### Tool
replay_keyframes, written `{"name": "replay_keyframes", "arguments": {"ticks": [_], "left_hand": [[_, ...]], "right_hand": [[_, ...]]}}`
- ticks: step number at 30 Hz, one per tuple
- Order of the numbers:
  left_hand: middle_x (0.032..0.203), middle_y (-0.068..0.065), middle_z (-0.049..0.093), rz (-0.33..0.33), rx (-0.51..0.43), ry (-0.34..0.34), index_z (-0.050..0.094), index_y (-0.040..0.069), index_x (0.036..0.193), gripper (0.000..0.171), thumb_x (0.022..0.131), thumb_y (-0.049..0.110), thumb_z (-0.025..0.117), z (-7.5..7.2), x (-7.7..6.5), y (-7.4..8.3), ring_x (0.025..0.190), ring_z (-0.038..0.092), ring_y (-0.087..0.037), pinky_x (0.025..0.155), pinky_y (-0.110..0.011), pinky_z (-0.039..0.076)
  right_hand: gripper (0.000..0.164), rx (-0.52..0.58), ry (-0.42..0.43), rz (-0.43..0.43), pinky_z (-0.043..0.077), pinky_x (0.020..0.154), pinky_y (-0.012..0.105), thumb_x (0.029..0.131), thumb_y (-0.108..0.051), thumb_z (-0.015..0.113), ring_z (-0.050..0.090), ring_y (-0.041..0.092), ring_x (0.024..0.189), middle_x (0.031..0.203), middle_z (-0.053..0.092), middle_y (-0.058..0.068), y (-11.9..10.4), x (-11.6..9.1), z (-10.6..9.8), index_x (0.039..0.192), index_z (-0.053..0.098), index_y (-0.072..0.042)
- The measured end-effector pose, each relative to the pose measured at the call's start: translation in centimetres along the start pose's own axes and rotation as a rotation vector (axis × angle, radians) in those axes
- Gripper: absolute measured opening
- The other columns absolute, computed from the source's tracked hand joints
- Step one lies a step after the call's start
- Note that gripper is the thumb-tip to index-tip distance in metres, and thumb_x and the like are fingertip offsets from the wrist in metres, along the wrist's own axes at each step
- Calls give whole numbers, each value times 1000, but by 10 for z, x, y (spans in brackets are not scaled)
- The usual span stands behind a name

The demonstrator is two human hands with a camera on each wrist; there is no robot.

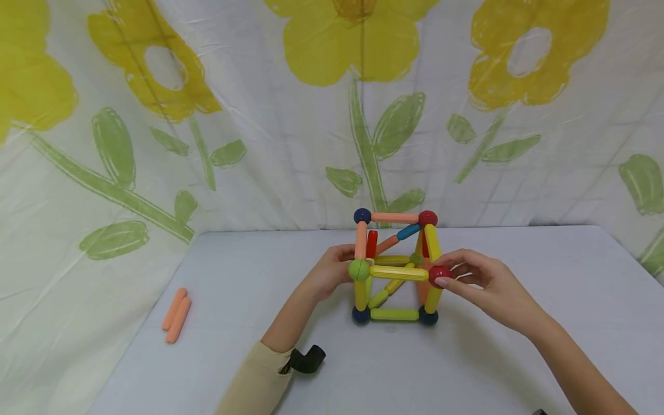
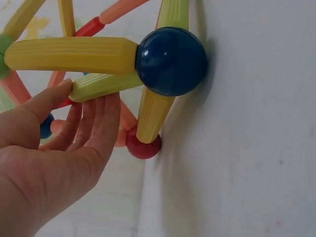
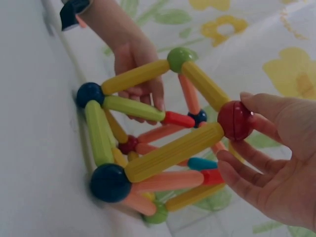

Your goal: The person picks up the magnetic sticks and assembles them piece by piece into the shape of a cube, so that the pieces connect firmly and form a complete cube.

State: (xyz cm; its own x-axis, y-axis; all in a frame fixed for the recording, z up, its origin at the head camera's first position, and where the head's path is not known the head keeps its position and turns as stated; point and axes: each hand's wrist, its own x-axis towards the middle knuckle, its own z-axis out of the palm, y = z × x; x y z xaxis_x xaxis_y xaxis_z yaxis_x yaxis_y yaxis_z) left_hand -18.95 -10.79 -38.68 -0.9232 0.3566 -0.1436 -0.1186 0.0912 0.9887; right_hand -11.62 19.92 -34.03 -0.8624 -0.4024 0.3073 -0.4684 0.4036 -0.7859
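Observation:
A cube frame of ribbed toy rods and balls (image 1: 399, 274) stands on the table. My right hand (image 1: 485, 285) pinches the red ball (image 3: 235, 121) at its upper front right corner, thumb and fingertips on either side. On the left side, my left hand (image 2: 64, 158) holds a lime green rod (image 2: 103, 86) between thumb and fingers. A red rod (image 3: 178, 119) meets that rod's end, and the pair slants up from the dark blue ball (image 2: 171, 61) at the lower front left corner. A light green ball (image 1: 359, 270) tops the yellow upright there.
Two loose orange rods (image 1: 178, 320) lie side by side at the table's left. The white table (image 1: 519, 369) backs onto a hanging cloth (image 1: 290, 144) with painted yellow flowers. A black strap piece (image 1: 308, 360) sticks out at the left sleeve.

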Motion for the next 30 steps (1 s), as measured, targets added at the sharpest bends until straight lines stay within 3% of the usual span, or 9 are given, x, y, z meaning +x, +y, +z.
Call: {"name": "replay_keyframes", "arguments": {"ticks": [7, 17, 30], "left_hand": [[129, -23, 64, -21, -26, 44, 56, -9, 141, 39, 104, 1, 57, -8, -4, 0, 99, 67, -16, 92, -40, 63], [123, -18, 66, -29, -39, 49, 53, -7, 144, 40, 106, 4, 55, -9, -4, 2, 96, 68, -15, 95, -45, 62], [121, -15, 62, 17, 16, 51, 56, -6, 147, 41, 107, 7, 56, -11, -3, 4, 95, 64, -15, 90, -36, 63]], "right_hand": [[23, -3, 2, -1, 59, 84, 19, 98, -7, 74, 69, 10, 95, 111, 74, -2, 0, 0, 1, 121, 71, -11], [23, 8, -6, 5, 60, 84, 20, 99, -5, 73, 69, 11, 95, 112, 74, -3, 0, 0, 0, 122, 70, -8], [23, 16, -10, 1, 60, 85, 19, 99, -5, 73, 69, 11, 96, 113, 74, -3, 0, 1, 0, 121, 70, -8]]}}
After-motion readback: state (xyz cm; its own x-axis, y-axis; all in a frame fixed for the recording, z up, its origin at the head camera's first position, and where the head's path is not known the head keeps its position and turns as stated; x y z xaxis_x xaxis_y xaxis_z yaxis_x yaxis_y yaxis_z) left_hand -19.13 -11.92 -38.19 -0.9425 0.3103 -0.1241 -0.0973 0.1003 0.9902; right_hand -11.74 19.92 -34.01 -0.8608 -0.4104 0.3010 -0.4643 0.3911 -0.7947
